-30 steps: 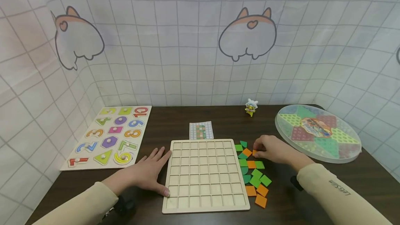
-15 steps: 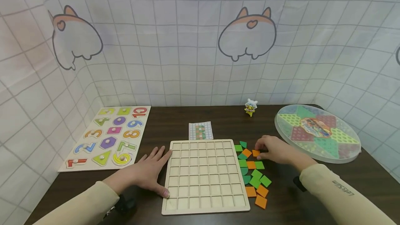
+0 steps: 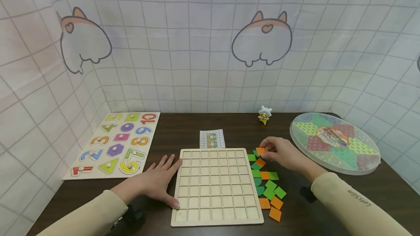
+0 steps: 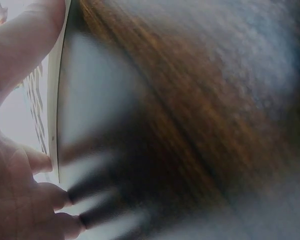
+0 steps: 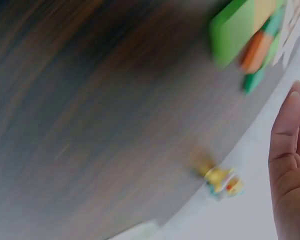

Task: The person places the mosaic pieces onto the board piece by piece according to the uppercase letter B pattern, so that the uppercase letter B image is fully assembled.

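Observation:
My right hand pinches an orange square tile between thumb and fingers, just off the board's upper right corner. The tile partly covers a dark green piece. In the right wrist view, my hand sits at the right edge and the held tile cannot be made out. A pale wooden grid board lies flat, its squares bare. Fingers spread, my left hand rests at its left side, thumb and index finger touching the rim. Light green tiles, dark green rounded pieces and orange tiles lie along the board's right side.
A small printed pattern card lies behind the board. Farther left is a number-and-shape puzzle board. A round Chinese checkers set stands at the right, and a small yellow-and-white figurine at the back.
My right hand has lifted the orange tile from the table and carried it left and away from me, toward the board's upper right corner. The left hand stays at the board.

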A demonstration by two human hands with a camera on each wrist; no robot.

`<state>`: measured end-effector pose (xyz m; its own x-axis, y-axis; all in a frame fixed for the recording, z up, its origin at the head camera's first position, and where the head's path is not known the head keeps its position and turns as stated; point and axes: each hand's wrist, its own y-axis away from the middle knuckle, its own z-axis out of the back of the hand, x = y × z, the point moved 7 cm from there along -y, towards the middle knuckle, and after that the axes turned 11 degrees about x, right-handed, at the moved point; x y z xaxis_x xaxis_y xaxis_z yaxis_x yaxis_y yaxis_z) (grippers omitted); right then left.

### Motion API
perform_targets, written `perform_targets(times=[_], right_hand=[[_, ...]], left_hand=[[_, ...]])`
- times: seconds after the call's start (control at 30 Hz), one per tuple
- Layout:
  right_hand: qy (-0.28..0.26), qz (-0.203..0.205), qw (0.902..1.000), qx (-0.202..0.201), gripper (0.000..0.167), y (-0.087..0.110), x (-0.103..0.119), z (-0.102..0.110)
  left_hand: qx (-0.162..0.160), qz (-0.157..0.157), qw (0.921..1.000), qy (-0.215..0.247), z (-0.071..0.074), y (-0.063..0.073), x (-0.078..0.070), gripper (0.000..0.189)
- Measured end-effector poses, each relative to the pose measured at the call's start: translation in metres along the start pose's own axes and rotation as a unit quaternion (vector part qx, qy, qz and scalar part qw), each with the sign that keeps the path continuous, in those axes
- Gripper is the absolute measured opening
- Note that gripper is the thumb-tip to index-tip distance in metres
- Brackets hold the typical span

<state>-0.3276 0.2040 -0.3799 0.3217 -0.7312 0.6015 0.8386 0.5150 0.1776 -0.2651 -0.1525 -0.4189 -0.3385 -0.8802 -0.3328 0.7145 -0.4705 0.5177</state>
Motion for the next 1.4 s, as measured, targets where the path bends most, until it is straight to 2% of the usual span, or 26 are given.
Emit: perform_targets(times=[0.1,0.2,0.5,0.77,1.07,1.4], right_hand=[[-0.046,0.001,0.9989,-0.004,0.025,-0.009,0.012,-0.006],[-0.069,0.0,0.9976,0.006,0.025,-0.02,0.026,-0.016],[-0.055,-0.007,0.997,0.054,0.021,-0.056,0.067,-0.046],[-0.031,0.023,0.9951,0.091,0.019,-0.082,0.101,-0.064],[0.021,0.016,0.9956,0.09,0.016,-0.101,0.117,-0.082],[0.048,0.017,0.9941,0.096,0.014,-0.105,0.12,-0.088]], left_hand=[[0.002,-0.003,1.0,0.0,0.0,-0.001,0.002,0.136],[0.001,-0.008,0.9999,0.006,-0.001,-0.004,0.006,0.141],[-0.008,0.005,1.0,0.002,-0.014,-0.025,0.029,0.15],[-0.008,0.004,0.9999,-0.005,-0.015,-0.028,0.031,0.15],[-0.005,0.006,1.0,-0.006,-0.014,-0.025,0.029,0.148],[-0.008,0.01,0.9999,-0.002,-0.014,-0.025,0.03,0.15]])
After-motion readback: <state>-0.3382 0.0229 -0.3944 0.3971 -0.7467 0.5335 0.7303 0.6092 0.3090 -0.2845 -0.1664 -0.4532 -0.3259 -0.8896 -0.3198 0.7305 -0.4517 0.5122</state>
